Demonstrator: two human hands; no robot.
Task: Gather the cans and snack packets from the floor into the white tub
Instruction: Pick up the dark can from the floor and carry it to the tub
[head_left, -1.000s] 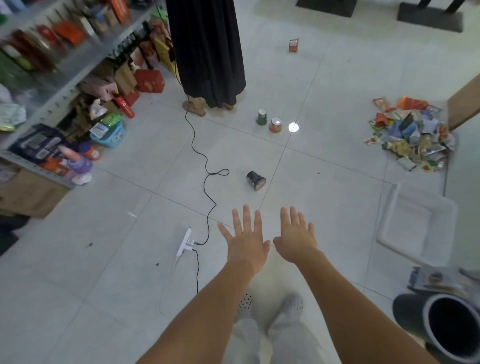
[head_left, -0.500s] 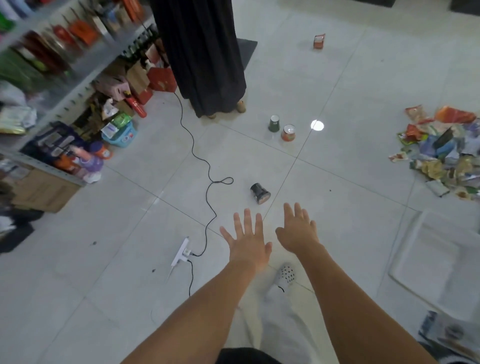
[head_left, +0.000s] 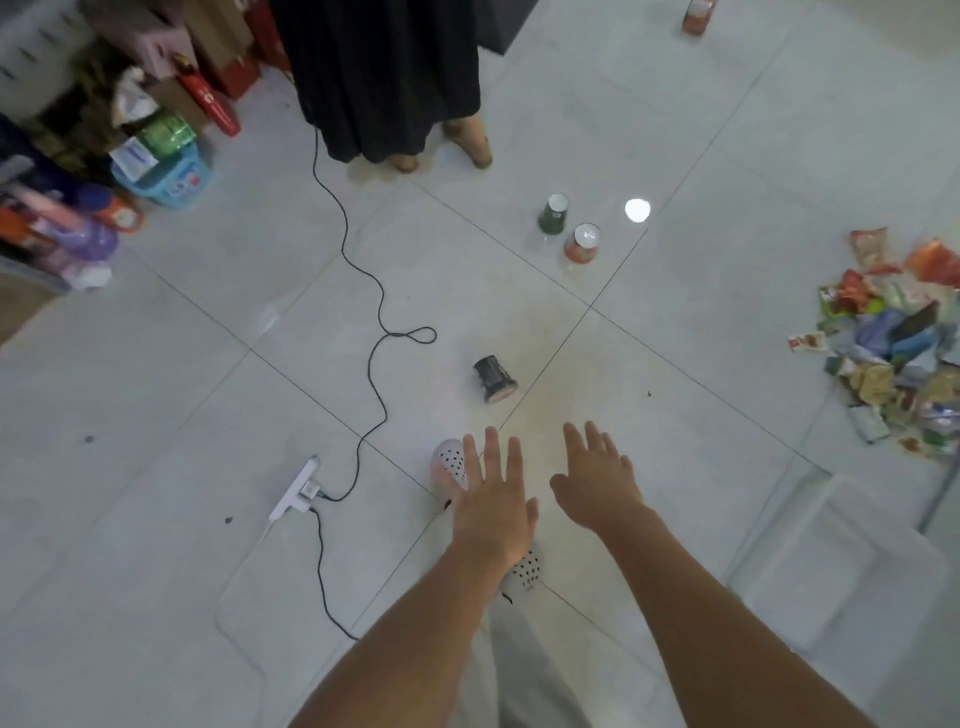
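The left hand (head_left: 493, 499) and right hand (head_left: 597, 483) are held out flat with fingers spread, nothing grasped. Just beyond them a black can (head_left: 493, 379) is seen lying on its side on the floor, its long axis running away from the hands, one end turned toward them. The white tub (head_left: 841, 561) is set well apart at the right.

Black cable (head_left: 383, 306) looping across pale tiles (head_left: 182, 364), white power strip (head_left: 296, 491), standing person's black skirt (head_left: 384, 78), blue basket (head_left: 166, 179)
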